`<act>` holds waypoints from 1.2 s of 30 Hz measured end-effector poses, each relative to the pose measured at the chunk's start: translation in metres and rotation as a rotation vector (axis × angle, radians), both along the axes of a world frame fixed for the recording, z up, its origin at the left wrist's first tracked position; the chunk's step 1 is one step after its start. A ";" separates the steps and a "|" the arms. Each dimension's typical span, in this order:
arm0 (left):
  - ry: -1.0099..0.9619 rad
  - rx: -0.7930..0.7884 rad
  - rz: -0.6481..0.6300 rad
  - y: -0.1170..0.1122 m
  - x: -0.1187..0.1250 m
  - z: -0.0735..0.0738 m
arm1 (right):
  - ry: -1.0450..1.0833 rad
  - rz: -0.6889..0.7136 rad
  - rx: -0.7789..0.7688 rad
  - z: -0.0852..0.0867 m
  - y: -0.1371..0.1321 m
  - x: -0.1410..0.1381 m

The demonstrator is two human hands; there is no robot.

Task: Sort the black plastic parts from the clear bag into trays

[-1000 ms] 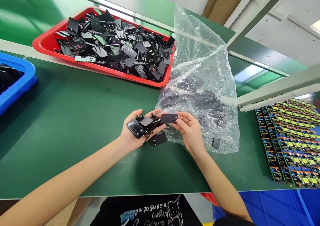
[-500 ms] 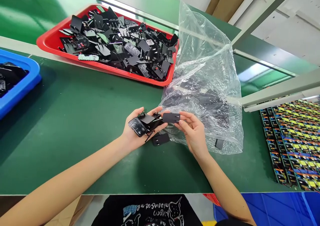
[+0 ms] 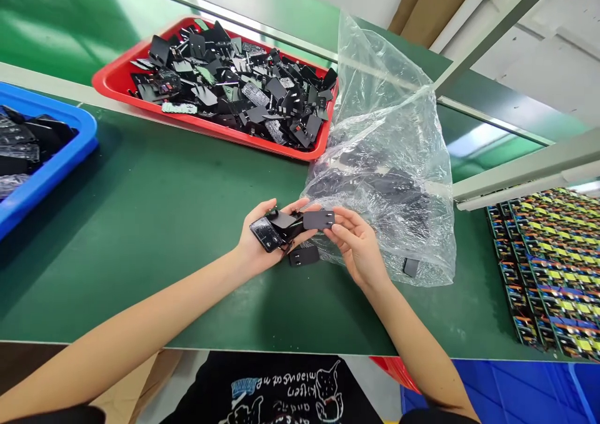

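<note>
Here, our right hand [image 3: 360, 244] pinches a black plate [image 3: 319, 219] by its pronged right end, long axis crosswise, its other end pointing at our left hand [image 3: 248, 242], which loosely grips black pieces [image 3: 265, 234] just beside; whether the plate touches those fingers, we cannot tell.

The left hand [image 3: 255, 239] lies cupped, palm up. Beside it the right hand [image 3: 360, 242] pinches. Both bare forearms [image 3: 169, 302] angle forward and inward.
</note>
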State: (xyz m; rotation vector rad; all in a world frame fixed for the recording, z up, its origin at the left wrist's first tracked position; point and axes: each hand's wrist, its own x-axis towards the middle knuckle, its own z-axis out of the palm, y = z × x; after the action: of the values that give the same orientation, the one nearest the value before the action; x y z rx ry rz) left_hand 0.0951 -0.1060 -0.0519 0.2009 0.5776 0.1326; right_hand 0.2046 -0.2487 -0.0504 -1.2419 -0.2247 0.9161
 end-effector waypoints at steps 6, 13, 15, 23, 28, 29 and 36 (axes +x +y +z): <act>-0.030 0.029 0.002 -0.002 0.000 0.000 | 0.195 -0.038 0.057 -0.008 0.001 0.004; -0.091 0.034 0.019 0.001 0.001 -0.002 | 0.290 -0.012 0.069 0.009 0.001 0.014; -0.094 0.028 0.046 0.005 0.001 -0.002 | 0.247 0.091 0.059 0.014 -0.002 0.015; -0.084 -0.006 0.084 0.008 0.001 0.003 | -0.869 0.429 -0.353 0.003 -0.023 0.004; -0.085 0.008 0.091 0.006 0.002 0.003 | -1.332 0.665 -0.458 -0.008 -0.024 -0.004; -0.080 0.014 0.091 0.005 0.002 0.003 | -1.360 0.666 -0.454 -0.008 -0.024 -0.004; -0.057 0.057 0.082 0.006 0.003 0.004 | -1.405 0.391 -0.283 -0.005 -0.028 0.005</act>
State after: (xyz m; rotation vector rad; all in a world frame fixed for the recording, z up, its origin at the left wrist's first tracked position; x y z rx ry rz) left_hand 0.0980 -0.0998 -0.0474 0.2283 0.5255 0.2337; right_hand 0.2100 -0.2770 -0.0554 -1.9783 -1.5193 0.2259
